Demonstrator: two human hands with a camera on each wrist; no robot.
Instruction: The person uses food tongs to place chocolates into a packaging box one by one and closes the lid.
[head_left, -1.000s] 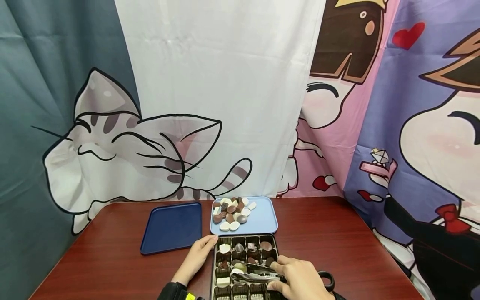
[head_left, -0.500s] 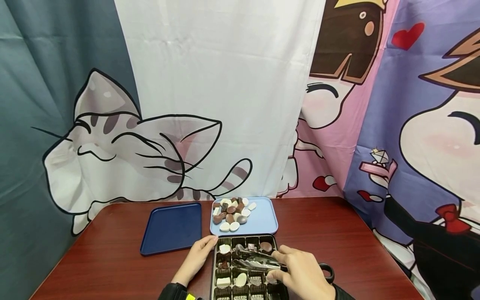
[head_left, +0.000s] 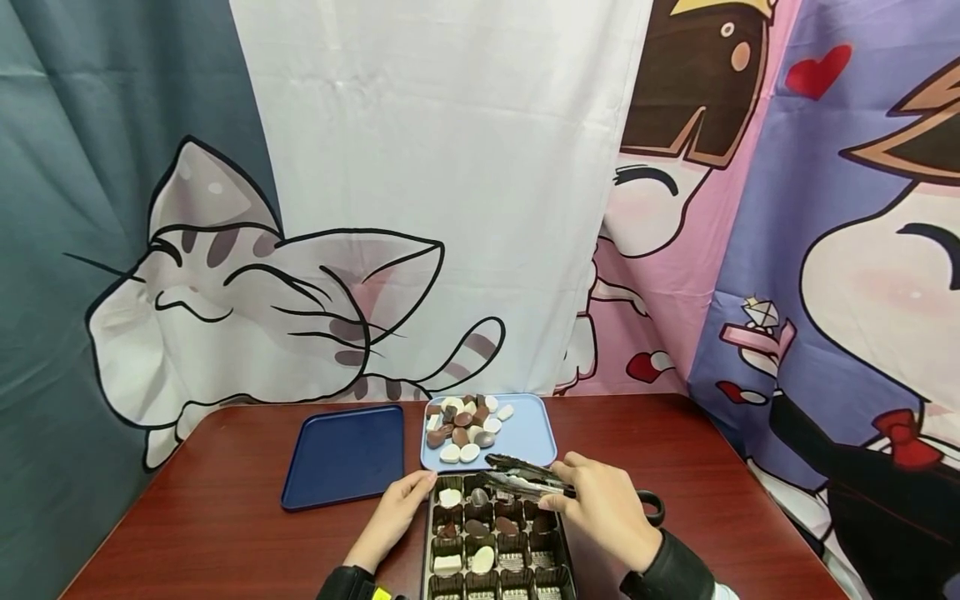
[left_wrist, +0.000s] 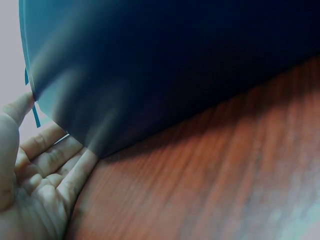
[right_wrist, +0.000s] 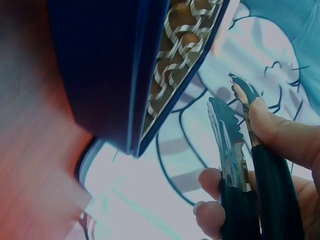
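Observation:
A box (head_left: 428, 546) with blue outer walls and a dark divided insert stands at the table's front. Its cells hold white, brown and grey chocolates, among them a white oval one (head_left: 482, 559) in the third row. My left hand (head_left: 395, 510) touches the far left corner; in the left wrist view its fingers (left_wrist: 80, 172) rest against the wall, thumb at the rim. My right hand (head_left: 603, 508) grips metal tongs (head_left: 517, 477) with black handles over the box's far edge. In the right wrist view the tong tips stand apart with nothing between them.
Behind the box lies a light blue tray (head_left: 528, 433) with a pile of chocolates (head_left: 461, 427) on its left half. A dark blue tray (head_left: 345, 458) sits to the left on the brown table (head_left: 225, 500). A cartoon-printed cloth (head_left: 450, 167) hangs behind.
My right hand has moved the tongs forward, from the box's middle rows to its far edge. The white oval chocolate, partly covered by the tongs before, now shows fully. My left hand stays.

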